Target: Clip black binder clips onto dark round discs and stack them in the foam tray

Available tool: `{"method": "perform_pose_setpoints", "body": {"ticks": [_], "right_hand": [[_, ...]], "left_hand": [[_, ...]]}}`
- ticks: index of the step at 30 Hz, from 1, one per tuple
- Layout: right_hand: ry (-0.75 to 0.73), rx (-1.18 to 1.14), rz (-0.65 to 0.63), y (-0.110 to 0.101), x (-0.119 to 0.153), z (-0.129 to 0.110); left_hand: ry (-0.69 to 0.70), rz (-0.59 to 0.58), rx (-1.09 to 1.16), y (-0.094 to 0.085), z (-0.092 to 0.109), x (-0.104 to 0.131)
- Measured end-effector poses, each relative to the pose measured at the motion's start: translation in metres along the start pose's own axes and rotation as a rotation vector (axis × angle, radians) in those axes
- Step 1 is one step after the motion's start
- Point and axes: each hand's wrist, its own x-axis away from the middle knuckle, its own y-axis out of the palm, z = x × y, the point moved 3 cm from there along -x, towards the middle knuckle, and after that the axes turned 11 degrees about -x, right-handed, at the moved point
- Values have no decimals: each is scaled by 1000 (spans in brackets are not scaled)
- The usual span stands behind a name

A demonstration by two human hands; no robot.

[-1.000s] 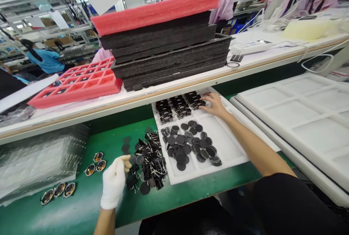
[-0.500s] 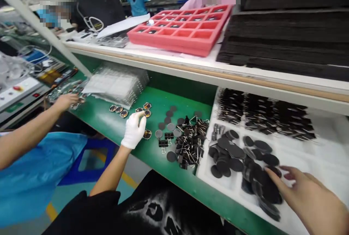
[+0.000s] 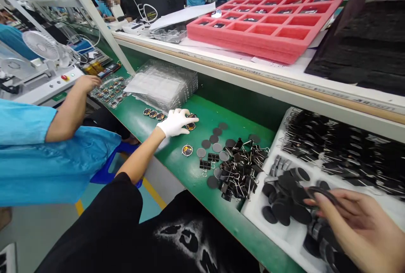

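Working remotely, I had the right hand [image 3: 363, 224] pinching a black disc [image 3: 329, 196] over the white tray [image 3: 268, 234], seemingly light, stiff, best gripped by its rim. Whether the left hand [image 3: 174, 123] grasped the round part [image 3: 191, 125] on the table [image 3: 172, 155], I couldn't tell.

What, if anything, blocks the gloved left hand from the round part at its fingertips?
Nothing visible: the left hand reaches over the round part, which shows between thumb and fingers. Loose dark discs lie to the right, clear of both.

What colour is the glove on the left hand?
White; the glove shows best in the head view.
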Motion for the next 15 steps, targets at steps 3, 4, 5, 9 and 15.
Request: {"method": "perform_pose_setpoints", "body": {"ticks": [3, 4, 5, 9, 15], "right_hand": [[83, -159, -60, 33, 0, -22], [80, -194, -109, 39, 1, -26], [69, -224, -141, 43, 2, -28], [47, -333, -230, 55, 8, -29], [-333, -305, -48, 83, 9, -60]], "left_hand": [[166, -56, -68, -4, -3, -29], [202, -64, -83, -4, -3, -34], [226, -67, -89, -3, -2, -38], [223, -20, -10, -4, 13, -40], [233, 127, 447, -47, 81, -25]]}}
